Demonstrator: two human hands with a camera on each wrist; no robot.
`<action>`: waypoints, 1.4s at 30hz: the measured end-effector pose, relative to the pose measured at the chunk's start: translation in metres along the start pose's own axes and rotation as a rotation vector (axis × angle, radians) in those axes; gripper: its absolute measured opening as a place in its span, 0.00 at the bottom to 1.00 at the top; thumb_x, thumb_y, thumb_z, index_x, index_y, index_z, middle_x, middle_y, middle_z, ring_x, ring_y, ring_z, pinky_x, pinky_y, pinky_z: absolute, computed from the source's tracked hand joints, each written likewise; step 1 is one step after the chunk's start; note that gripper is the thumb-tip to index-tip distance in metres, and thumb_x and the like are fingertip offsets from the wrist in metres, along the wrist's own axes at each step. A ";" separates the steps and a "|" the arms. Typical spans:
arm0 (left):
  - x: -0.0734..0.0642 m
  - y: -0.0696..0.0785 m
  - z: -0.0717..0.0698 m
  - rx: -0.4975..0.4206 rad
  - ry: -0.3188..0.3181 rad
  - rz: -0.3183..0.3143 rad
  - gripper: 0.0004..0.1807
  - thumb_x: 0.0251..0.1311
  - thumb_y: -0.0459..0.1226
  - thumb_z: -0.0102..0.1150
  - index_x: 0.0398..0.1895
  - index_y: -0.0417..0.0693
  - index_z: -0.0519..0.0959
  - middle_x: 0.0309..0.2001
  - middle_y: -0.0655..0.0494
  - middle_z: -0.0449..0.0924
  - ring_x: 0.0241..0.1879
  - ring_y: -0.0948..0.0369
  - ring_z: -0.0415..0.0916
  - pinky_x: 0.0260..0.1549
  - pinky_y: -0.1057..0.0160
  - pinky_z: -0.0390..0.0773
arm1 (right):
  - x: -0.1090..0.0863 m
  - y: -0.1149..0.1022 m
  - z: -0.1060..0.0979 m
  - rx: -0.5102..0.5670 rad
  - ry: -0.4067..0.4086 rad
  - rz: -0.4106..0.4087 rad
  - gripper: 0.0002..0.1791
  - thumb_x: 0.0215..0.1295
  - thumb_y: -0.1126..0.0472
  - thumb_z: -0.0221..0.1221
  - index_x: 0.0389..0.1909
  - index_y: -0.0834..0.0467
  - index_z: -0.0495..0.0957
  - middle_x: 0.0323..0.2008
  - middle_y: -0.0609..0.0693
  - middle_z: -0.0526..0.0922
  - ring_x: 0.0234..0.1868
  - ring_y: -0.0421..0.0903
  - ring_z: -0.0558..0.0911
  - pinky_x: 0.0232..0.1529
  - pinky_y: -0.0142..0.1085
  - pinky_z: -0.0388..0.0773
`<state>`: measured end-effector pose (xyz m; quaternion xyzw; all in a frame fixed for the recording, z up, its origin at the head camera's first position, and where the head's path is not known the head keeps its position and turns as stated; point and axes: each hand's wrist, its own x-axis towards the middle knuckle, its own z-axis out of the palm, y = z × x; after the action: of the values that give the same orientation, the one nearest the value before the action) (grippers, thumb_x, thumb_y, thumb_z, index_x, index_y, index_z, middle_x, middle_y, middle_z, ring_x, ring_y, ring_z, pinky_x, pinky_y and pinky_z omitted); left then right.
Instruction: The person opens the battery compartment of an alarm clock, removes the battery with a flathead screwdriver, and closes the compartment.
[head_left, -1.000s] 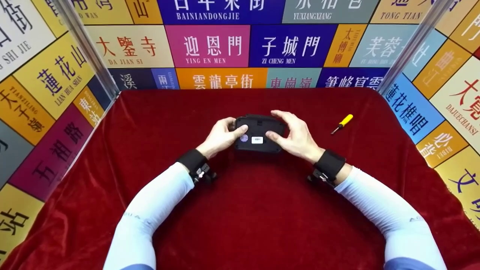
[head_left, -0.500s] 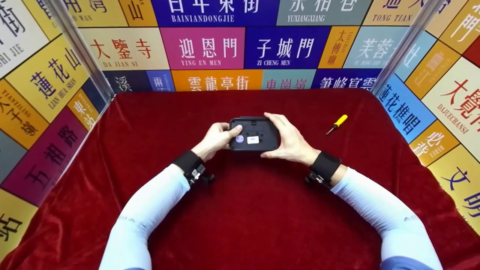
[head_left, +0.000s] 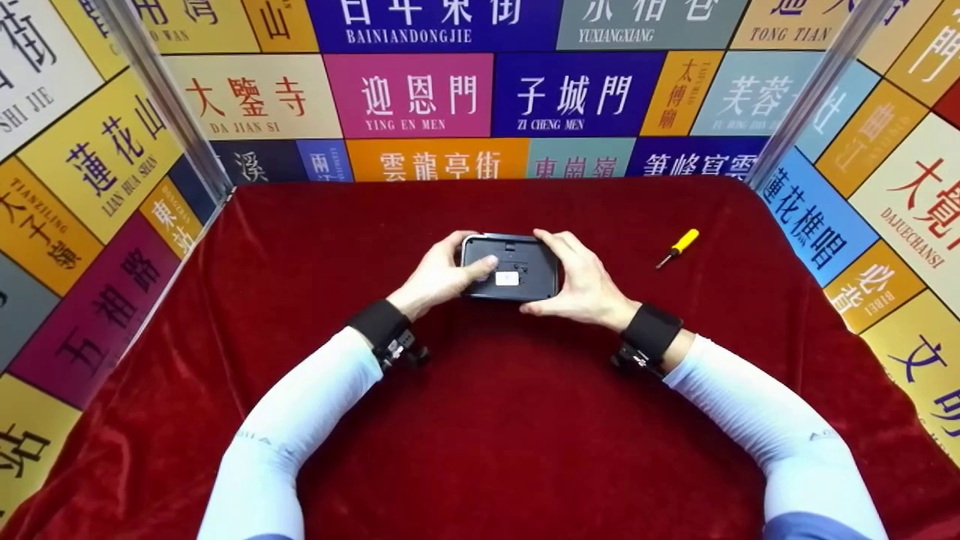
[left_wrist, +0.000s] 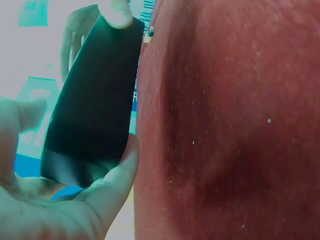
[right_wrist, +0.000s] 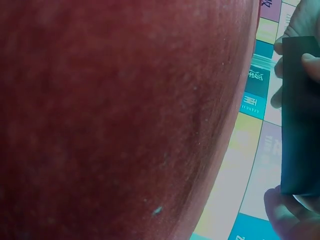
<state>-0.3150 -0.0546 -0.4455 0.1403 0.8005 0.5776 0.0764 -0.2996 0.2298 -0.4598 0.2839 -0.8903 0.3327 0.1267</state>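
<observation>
Red cloth (head_left: 487, 420) before sign-covered walls (head_left: 420, 124)

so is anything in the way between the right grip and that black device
Nothing visible: the right grip holds the black device directly by its right end. The yellow screwdriver lies further right, on the red cloth.

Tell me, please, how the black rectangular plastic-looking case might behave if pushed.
The case is probably stiff, showing no sag between the left hand and right hand. Its surface, partly shiny in the left wrist view, may be slippery. Its flat shape suggests sliding, not rolling.
</observation>
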 end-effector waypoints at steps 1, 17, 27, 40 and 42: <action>-0.001 0.001 0.000 0.043 -0.006 0.023 0.42 0.68 0.47 0.78 0.81 0.45 0.71 0.61 0.45 0.87 0.52 0.58 0.85 0.55 0.62 0.84 | 0.000 0.000 0.000 0.003 0.000 0.006 0.70 0.39 0.43 0.91 0.85 0.59 0.68 0.68 0.61 0.81 0.66 0.57 0.82 0.73 0.53 0.78; -0.002 -0.003 0.003 0.473 -0.101 0.131 0.73 0.39 0.48 0.96 0.88 0.44 0.59 0.76 0.40 0.76 0.72 0.45 0.77 0.79 0.48 0.73 | -0.001 0.001 0.001 0.037 -0.065 0.093 0.69 0.39 0.44 0.91 0.83 0.62 0.70 0.64 0.61 0.84 0.61 0.57 0.83 0.69 0.50 0.79; 0.001 -0.007 0.005 0.461 -0.097 0.153 0.66 0.38 0.49 0.94 0.82 0.42 0.67 0.69 0.43 0.82 0.66 0.48 0.81 0.74 0.49 0.78 | -0.002 0.004 -0.002 0.048 -0.113 0.141 0.67 0.41 0.43 0.90 0.83 0.61 0.71 0.63 0.61 0.86 0.59 0.56 0.83 0.66 0.50 0.79; 0.004 -0.009 0.015 0.525 -0.123 0.117 0.62 0.37 0.51 0.94 0.77 0.39 0.73 0.64 0.41 0.84 0.63 0.46 0.82 0.72 0.48 0.80 | -0.007 0.011 -0.003 0.029 -0.171 0.168 0.64 0.41 0.43 0.89 0.80 0.65 0.74 0.61 0.63 0.88 0.58 0.59 0.84 0.65 0.52 0.80; 0.004 -0.009 0.017 0.528 -0.126 0.113 0.61 0.37 0.51 0.94 0.77 0.40 0.73 0.64 0.41 0.84 0.63 0.47 0.82 0.72 0.49 0.80 | -0.007 0.012 -0.004 0.024 -0.178 0.169 0.64 0.41 0.42 0.89 0.79 0.65 0.75 0.60 0.63 0.88 0.57 0.59 0.84 0.64 0.52 0.80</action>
<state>-0.3158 -0.0409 -0.4592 0.2354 0.9080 0.3423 0.0544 -0.3006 0.2428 -0.4659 0.2377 -0.9148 0.3261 0.0154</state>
